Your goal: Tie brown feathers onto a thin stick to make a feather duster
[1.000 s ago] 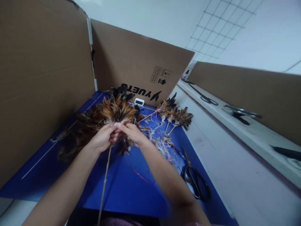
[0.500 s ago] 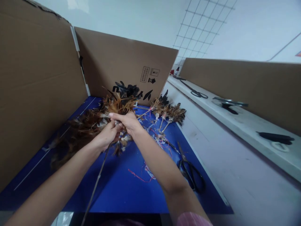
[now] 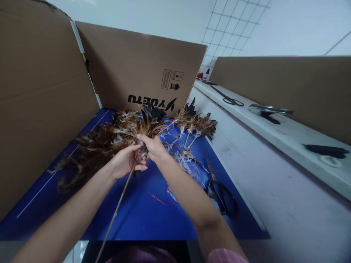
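Between my hands is a feather duster (image 3: 149, 126) with brown and black feathers; its thin stick (image 3: 116, 212) slants down toward me past the table's front edge. My left hand (image 3: 127, 160) curls round the stick just below the feathers. My right hand (image 3: 155, 148) grips the feather base from the right, thumb on top. Pink string shows between the fingers. Left of the hands lies a large heap of loose brown feathers (image 3: 95, 142). Several small feather bundles on sticks (image 3: 201, 126) lie to the right.
Black-handled scissors (image 3: 219, 190) lie on the blue table mat (image 3: 148, 219) at the right, near string scraps (image 3: 183, 160). Cardboard panels (image 3: 117, 65) wall the left and back. A white ledge (image 3: 287, 135) on the right carries another pair of scissors (image 3: 230, 100) and a black-handled tool (image 3: 326, 150).
The duster has moved slightly right, away from the heap, and its black feathers sit lower against the cardboard. My left fingers have shifted lower round the stick. The view has tilted a little.
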`<state>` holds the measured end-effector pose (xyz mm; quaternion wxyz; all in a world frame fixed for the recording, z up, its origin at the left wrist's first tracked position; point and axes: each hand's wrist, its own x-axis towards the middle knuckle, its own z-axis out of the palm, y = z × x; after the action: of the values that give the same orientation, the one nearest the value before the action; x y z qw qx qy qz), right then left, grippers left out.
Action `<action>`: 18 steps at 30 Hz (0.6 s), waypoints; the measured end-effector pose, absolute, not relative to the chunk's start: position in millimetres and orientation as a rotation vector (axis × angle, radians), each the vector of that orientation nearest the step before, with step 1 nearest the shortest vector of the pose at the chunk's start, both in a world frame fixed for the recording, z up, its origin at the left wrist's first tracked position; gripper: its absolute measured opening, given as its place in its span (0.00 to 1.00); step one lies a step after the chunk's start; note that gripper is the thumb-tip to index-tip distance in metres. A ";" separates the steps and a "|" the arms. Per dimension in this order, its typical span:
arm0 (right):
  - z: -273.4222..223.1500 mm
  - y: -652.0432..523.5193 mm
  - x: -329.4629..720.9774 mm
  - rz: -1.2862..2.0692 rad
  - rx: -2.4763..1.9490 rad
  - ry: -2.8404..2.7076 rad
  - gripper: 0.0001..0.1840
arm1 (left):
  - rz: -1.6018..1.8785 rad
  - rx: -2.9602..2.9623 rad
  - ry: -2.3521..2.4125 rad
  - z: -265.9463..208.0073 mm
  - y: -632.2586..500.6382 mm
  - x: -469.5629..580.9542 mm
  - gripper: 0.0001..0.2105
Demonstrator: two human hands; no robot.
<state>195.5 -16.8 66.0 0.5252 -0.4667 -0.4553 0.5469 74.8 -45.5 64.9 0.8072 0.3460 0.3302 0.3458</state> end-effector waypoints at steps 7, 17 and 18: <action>55.3 -21.9 193.5 1.455 -1.053 -0.899 0.08 | 0.672 0.699 0.720 45.4 -39.3 71.8 0.17; 44.7 -29.3 188.7 1.549 -1.116 -0.884 0.08 | 0.697 0.828 0.636 14.0 -35.2 62.7 0.14; 42.1 -28.9 188.0 1.539 -1.117 -0.877 0.08 | 0.702 0.820 0.623 12.2 -35.6 61.8 0.13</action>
<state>188.0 -28.9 42.1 0.5002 -0.4619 -0.3627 0.6363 61.8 -35.6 12.2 0.8121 0.3840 0.2917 0.3287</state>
